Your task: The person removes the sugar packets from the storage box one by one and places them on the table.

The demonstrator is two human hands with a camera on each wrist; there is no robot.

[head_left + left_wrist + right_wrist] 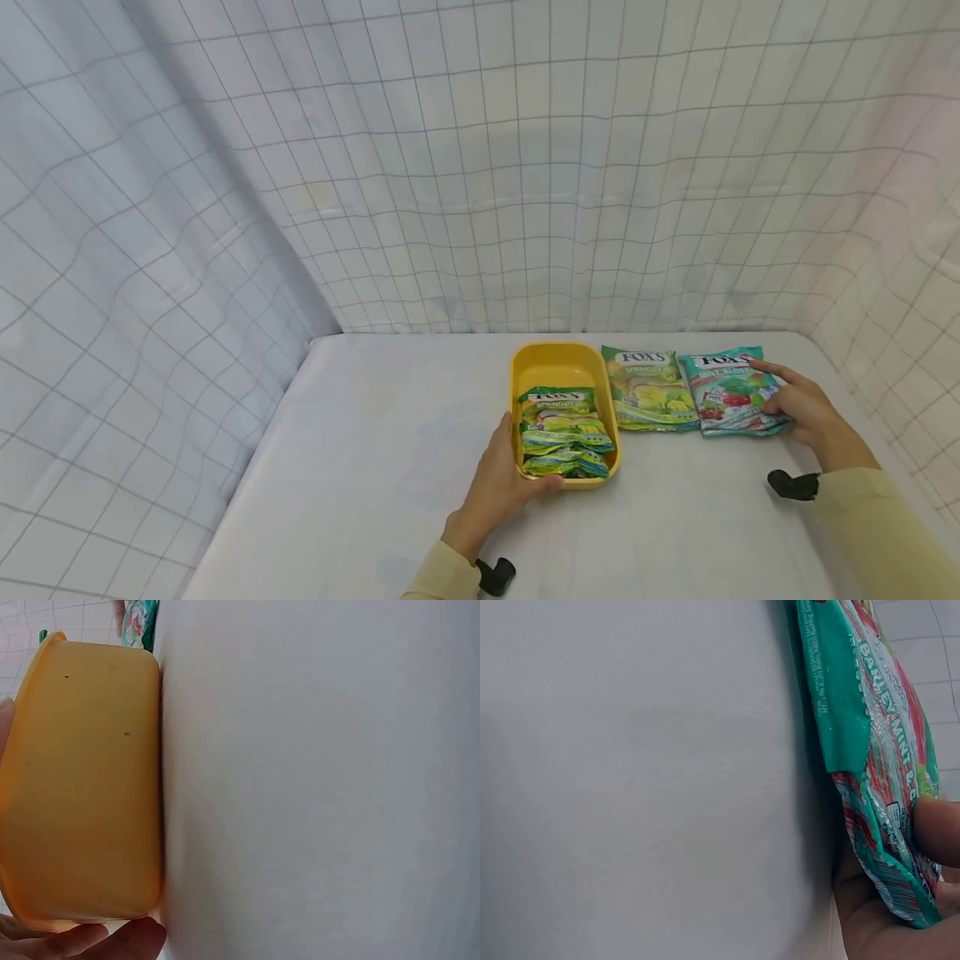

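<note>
A yellow plastic tub (558,353) holds green bags of candy (558,417) labelled Fox's, overlapping one another. My left hand (504,471) grips the tub's near-left corner, thumb along the front and fingers on the left side. In the left wrist view the tub's plain wall (90,780) fills the left part, with fingertips (135,941) against its lower end. At the far right, my right hand (810,412) holds the right edge of a teal Fox's candy bag (731,392). The right wrist view shows the bag (889,750) between thumb and fingers.
Another green Fox's candy bag (648,390) lies flat between the tub and the teal bag. White cloth covers the table (360,467). Grid-patterned white curtains (525,167) hang behind it and along both sides.
</note>
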